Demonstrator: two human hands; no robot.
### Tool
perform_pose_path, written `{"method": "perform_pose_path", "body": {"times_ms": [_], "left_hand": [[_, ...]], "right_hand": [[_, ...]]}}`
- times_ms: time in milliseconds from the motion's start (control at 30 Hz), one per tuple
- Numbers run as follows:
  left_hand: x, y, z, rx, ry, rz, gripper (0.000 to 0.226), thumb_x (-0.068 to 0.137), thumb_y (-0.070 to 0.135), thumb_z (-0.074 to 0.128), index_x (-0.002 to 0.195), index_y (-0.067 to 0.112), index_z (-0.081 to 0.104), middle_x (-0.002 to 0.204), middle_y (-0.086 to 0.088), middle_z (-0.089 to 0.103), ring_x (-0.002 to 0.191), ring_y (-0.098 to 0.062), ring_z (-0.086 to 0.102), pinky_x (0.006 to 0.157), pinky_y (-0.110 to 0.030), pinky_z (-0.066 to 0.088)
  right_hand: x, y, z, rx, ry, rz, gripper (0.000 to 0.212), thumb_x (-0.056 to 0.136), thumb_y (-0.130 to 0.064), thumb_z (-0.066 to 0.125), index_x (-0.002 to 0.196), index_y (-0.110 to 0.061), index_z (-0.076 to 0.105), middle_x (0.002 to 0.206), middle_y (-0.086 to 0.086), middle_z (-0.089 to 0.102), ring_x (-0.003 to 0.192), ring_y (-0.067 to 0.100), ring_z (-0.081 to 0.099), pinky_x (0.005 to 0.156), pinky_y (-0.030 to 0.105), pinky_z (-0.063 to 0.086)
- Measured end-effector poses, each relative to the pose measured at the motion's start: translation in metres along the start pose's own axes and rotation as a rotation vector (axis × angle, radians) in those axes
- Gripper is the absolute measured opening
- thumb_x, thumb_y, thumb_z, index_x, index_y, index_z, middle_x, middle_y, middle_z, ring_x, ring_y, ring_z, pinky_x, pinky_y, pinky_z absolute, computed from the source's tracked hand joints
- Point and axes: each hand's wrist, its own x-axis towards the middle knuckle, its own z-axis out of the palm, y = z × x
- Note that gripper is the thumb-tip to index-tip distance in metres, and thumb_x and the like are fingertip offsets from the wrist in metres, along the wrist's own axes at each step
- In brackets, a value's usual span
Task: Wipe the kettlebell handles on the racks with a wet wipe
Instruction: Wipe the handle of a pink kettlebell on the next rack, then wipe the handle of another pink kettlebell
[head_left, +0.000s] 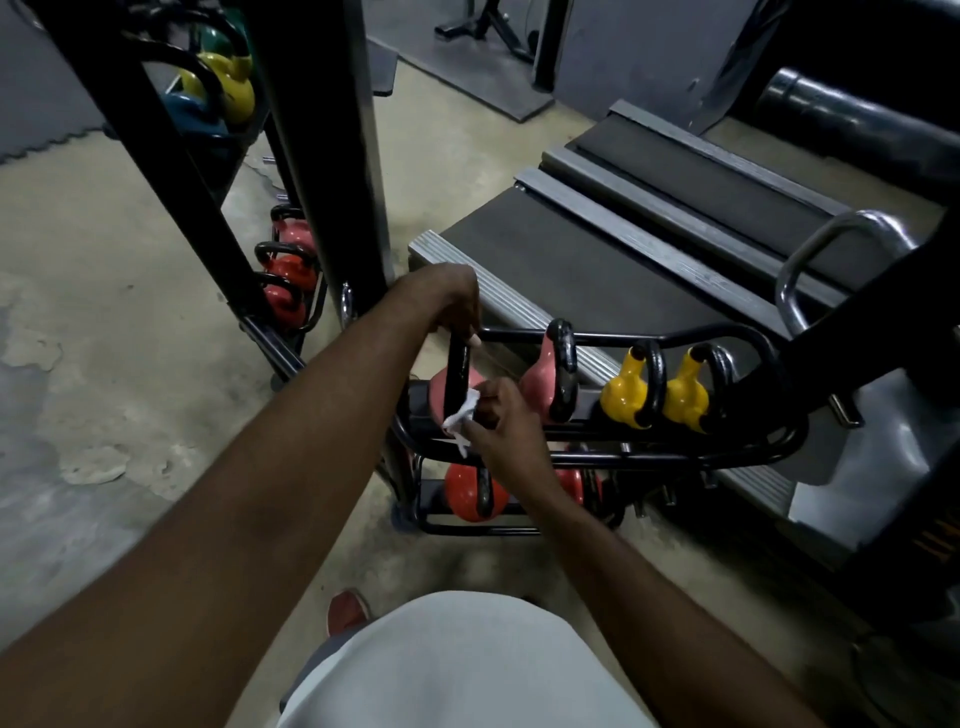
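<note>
1. Rack (675, 458) of black tube stands low on the concrete floor (130, 312), just beside a treadmill (597, 244); its upper tier holds 4 bells, L to R: pink, pink, yellow, yellow.
2. L hand (457, 304): fingers curled over the top of the black handle (458, 371) of the leftmost pink kettlebell (439, 397); it's grasping that handle; the bell sits at the rack's L end.
3. R hand (498, 415): pinches the wet wipe (460, 418), white and crumpled; wipe is pressed against the lower part of the same handle, w/ a bit of it hanging below the fingers.
4. Second pink kettlebell (537, 384) is just R of the R hand, black handle tilted toward the treadmill; two yellow kettlebells (623, 397) sit side by side further R, handles also black.
5. Lower tier: a red-orange kettlebell (470, 501) under the hands; another reddish one is partly hidden behind the R forearm.
6. Tall black rack (322, 156) at L, well apart; red bells (288, 275) on its low shelf; yellow and teal ones higher up.
7. Person's white shirt (467, 670) fills the bottom edge; a red shoe (347, 613) shows beside it.
</note>
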Motion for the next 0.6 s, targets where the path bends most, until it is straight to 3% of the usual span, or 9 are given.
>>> {"method": "perform_pose_path", "body": {"times_ms": [100, 167, 267, 367, 467, 600], "left_hand": [[-0.004, 0.0, 0.003, -0.04, -0.018, 0.022, 0.036, 0.077, 0.021, 0.083, 0.111, 0.017, 0.074, 0.108, -0.001, 0.071, 0.098, -0.025, 0.068, 0.089, -0.041, 0.058], [-0.004, -0.001, 0.006, -0.059, 0.02, 0.037, 0.034, 0.078, 0.019, 0.082, 0.111, 0.017, 0.074, 0.102, -0.002, 0.071, 0.096, -0.022, 0.067, 0.088, -0.036, 0.057], [0.0, -0.004, 0.012, -0.064, 0.114, 0.089, 0.032, 0.079, 0.021, 0.081, 0.109, 0.018, 0.074, 0.104, 0.001, 0.073, 0.095, -0.017, 0.067, 0.086, -0.031, 0.052], [0.001, 0.009, 0.023, -0.151, 0.272, 0.173, 0.036, 0.081, 0.028, 0.079, 0.114, 0.015, 0.073, 0.111, -0.001, 0.073, 0.099, -0.015, 0.066, 0.083, -0.026, 0.05], [0.002, 0.036, 0.035, -0.197, 0.372, 0.248, 0.036, 0.084, 0.032, 0.076, 0.117, 0.018, 0.071, 0.115, -0.001, 0.071, 0.107, -0.015, 0.065, 0.086, -0.024, 0.048], [0.006, 0.056, 0.056, -0.292, 0.507, 0.246, 0.03, 0.084, 0.032, 0.073, 0.111, 0.022, 0.073, 0.112, 0.003, 0.073, 0.106, -0.012, 0.066, 0.092, -0.03, 0.052]], "right_hand": [[-0.005, 0.006, -0.015, 0.017, -0.033, -0.108, 0.007, 0.089, -0.013, 0.069, 0.094, -0.014, 0.065, 0.084, -0.013, 0.071, 0.078, 0.0, 0.068, 0.066, 0.018, 0.054], [-0.012, 0.017, -0.037, -0.06, -0.05, -0.221, 0.013, 0.087, -0.01, 0.069, 0.099, -0.013, 0.071, 0.086, -0.013, 0.071, 0.083, 0.002, 0.068, 0.07, 0.019, 0.055], [-0.009, 0.031, -0.075, -0.169, 0.106, -0.358, 0.023, 0.09, -0.015, 0.069, 0.112, -0.018, 0.072, 0.105, -0.007, 0.072, 0.098, 0.002, 0.066, 0.083, 0.017, 0.051], [0.005, 0.034, -0.111, -0.29, 0.254, -0.461, 0.019, 0.093, -0.011, 0.065, 0.108, -0.017, 0.073, 0.104, -0.001, 0.063, 0.096, 0.003, 0.061, 0.08, 0.01, 0.044], [0.02, 0.033, -0.132, -0.354, 0.276, -0.481, 0.026, 0.086, 0.0, 0.064, 0.106, -0.014, 0.074, 0.106, 0.002, 0.056, 0.099, 0.012, 0.058, 0.084, 0.01, 0.044], [0.037, 0.03, -0.147, -0.289, 0.307, -0.41, 0.03, 0.083, 0.002, 0.062, 0.105, -0.014, 0.076, 0.109, 0.0, 0.058, 0.101, 0.006, 0.057, 0.086, 0.01, 0.044]]}}
